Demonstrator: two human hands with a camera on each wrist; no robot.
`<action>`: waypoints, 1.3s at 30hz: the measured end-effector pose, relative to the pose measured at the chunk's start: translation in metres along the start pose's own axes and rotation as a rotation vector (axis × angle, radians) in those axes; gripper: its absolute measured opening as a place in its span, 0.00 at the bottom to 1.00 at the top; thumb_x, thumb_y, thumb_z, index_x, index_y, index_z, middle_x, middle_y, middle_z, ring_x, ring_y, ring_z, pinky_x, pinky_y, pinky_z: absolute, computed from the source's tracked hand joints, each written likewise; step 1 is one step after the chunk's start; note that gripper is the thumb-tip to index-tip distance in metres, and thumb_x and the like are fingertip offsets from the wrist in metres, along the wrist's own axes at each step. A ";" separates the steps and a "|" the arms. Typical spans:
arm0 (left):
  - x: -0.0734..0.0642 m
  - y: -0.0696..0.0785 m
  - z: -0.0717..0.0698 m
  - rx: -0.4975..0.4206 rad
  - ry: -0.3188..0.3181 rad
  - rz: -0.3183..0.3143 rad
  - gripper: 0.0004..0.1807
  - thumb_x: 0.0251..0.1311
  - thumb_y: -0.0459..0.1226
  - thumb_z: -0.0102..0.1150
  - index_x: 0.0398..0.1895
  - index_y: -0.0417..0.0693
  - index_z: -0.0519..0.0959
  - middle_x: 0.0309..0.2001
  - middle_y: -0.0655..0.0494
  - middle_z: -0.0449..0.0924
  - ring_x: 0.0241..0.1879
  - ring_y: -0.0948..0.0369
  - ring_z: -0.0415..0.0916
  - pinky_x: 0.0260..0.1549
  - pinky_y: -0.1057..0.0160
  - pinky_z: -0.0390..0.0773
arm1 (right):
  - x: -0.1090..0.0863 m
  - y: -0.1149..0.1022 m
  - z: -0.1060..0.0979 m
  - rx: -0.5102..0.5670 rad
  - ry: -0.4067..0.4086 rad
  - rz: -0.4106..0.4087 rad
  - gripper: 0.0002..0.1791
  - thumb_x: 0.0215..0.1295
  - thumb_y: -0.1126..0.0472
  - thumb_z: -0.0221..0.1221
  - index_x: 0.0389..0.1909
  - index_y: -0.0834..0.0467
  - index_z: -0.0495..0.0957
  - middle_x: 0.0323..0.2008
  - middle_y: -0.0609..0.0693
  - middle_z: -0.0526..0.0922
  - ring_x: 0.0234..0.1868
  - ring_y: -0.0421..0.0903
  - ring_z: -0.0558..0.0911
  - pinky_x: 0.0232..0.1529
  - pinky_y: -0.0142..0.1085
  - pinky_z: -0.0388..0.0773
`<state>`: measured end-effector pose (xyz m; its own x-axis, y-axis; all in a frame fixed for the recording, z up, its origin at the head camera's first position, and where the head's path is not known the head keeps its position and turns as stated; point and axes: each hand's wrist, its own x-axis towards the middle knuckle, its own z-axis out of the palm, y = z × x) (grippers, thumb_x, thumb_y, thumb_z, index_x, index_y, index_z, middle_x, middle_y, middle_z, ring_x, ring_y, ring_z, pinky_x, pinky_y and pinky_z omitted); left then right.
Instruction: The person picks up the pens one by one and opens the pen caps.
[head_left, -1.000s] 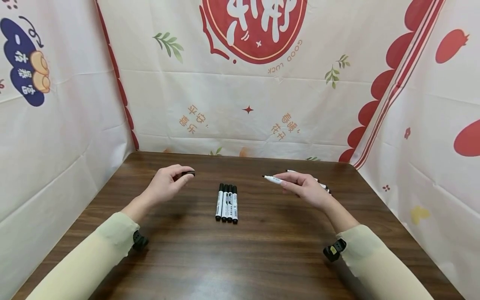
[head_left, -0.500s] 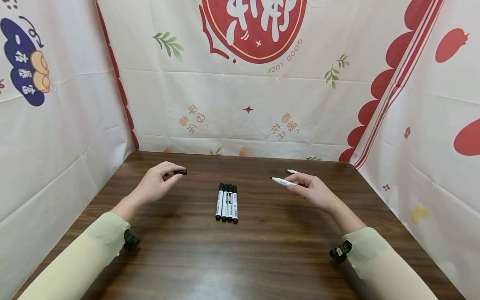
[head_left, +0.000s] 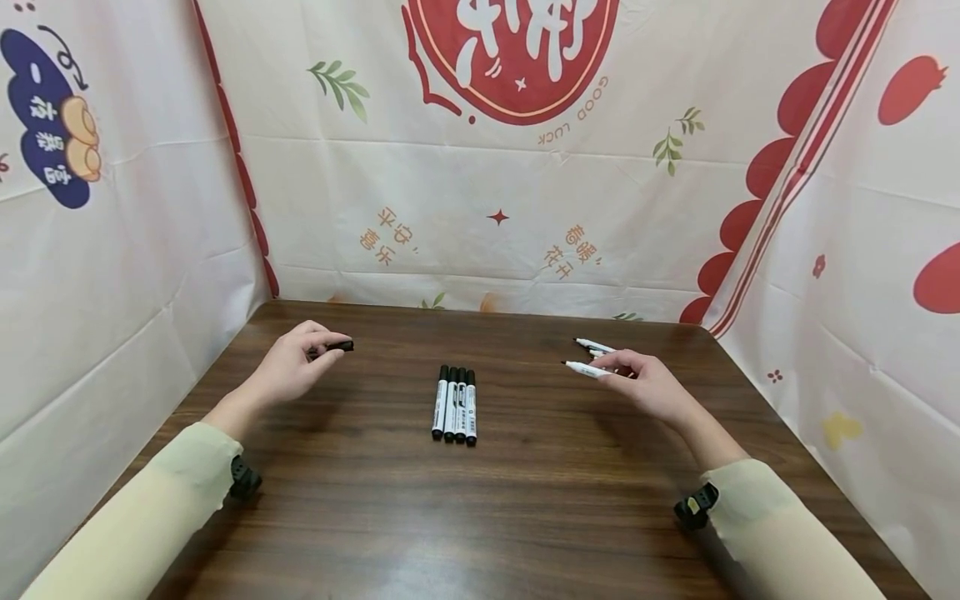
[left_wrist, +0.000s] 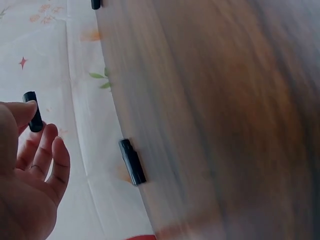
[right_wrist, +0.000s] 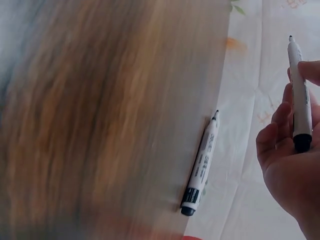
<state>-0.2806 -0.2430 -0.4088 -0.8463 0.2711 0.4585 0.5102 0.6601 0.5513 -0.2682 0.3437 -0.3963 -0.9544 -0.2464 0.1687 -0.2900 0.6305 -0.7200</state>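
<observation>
- Above the surface, left grip clamps cap; right grip clamps uncapped marker.
- Step: likely sorting parts; next move probably calls for controlled set-down.

Your right hand hides the rear of its held marker and part of the loose markers just beyond; the left wrist view crops your left hand and blurs the tabletop beside it; print on the marker row between your hands is illegibly small
</observation>
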 end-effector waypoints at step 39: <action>-0.005 -0.065 -0.035 0.267 -0.275 -0.217 0.05 0.68 0.33 0.74 0.44 0.42 0.92 0.43 0.47 0.90 0.46 0.49 0.85 0.52 0.40 0.83 | 0.007 0.043 -0.017 -0.540 -0.060 0.065 0.03 0.68 0.63 0.71 0.39 0.57 0.88 0.31 0.47 0.84 0.33 0.45 0.78 0.39 0.42 0.74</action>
<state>-0.3043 -0.3116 -0.4224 -0.9572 0.2589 0.1297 0.2894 0.8703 0.3985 -0.2887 0.3813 -0.4147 -0.9704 -0.2259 0.0855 -0.2410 0.9301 -0.2773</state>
